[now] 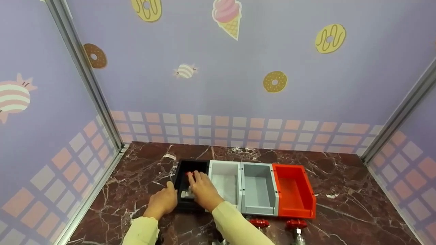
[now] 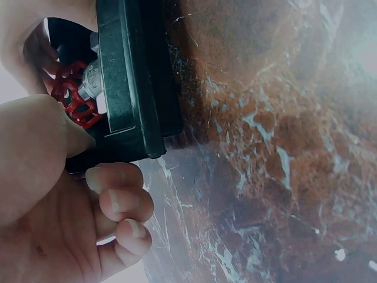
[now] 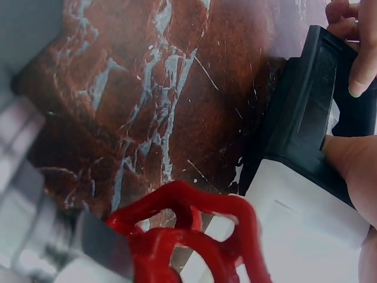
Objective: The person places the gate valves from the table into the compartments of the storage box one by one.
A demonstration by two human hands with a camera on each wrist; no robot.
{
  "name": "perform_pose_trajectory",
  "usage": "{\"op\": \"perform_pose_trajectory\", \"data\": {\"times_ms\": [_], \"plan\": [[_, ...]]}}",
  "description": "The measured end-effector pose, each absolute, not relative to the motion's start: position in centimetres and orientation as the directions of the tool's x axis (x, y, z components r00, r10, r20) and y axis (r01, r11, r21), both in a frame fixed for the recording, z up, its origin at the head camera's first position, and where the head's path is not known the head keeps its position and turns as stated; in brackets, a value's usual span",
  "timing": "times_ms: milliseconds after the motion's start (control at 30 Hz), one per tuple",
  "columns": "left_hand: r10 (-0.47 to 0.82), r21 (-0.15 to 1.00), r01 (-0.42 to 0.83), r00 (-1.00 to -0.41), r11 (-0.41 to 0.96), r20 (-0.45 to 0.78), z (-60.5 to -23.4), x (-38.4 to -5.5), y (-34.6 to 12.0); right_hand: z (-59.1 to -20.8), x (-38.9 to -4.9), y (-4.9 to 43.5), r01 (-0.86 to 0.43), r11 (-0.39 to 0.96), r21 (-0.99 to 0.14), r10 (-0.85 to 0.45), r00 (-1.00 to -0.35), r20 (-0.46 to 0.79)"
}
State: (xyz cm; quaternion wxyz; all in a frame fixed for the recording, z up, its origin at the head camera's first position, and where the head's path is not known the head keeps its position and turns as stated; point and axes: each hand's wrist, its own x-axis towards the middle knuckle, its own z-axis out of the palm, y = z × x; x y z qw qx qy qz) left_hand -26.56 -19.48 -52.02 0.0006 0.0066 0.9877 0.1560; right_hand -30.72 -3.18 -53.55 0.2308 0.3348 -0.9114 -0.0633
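Note:
The left hand [image 1: 162, 201] grips the left wall of a black bin [image 1: 194, 165], its thumb over the rim and its other fingers curled outside, as the left wrist view shows. Inside that bin lies a metal valve [image 1: 188, 195] with a red handwheel [image 2: 82, 118]. Reaching in over the front, the right hand [image 1: 204, 190] holds the valve near its handwheel, fingers bent around the red part. The right palm hides part of the valve. In the right wrist view, the right thumb base is close against the bin's front rim.
Right of the black bin stand a white bin [image 1: 226, 164], a grey bin [image 1: 259, 208] and a red bin [image 1: 296, 213] in a joined row. Before them on the marble-patterned table [image 1: 344, 190] lie valves with red handwheels [image 1: 296, 224]. Patterned walls [image 1: 218, 98] enclose the table.

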Motion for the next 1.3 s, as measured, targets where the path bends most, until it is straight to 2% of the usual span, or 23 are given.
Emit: {"op": "perform_pose_trajectory", "data": {"times_ms": [233, 700, 867, 1133, 1300], "plan": [[0.017, 0.305, 0.018, -1.000, 0.952, 0.005, -52.09, -26.65, -19.45, -53.74, -31.00, -3.19, -0.589, 0.763, 0.267, -0.642, -0.645, 0.413], [0.011, 0.322, 0.009, -1.000, 0.947, -0.005, -52.22, -26.42, -19.58, -53.55, -30.76, -3.42, -0.578, 0.775, 0.256, -0.632, -0.697, 0.339], [0.006, 0.321, 0.011, -1.000, 0.947, 0.017, -52.08, -26.39, -19.56, -53.41, -30.84, -3.49, -0.579, 0.773, 0.259, -0.635, -0.695, 0.337], [0.009, 0.311, 0.010, -1.000, 0.950, 0.007, -51.99, -26.54, -19.51, -53.29, -30.87, -3.29, -0.591, 0.782, 0.199, -0.623, -0.726, 0.290], [0.010, 0.306, 0.013, -1.000, 0.952, 0.012, -52.02, -26.53, -19.47, -53.44, -30.86, -3.19, -0.595, 0.780, 0.195, -0.625, -0.723, 0.294]]}}
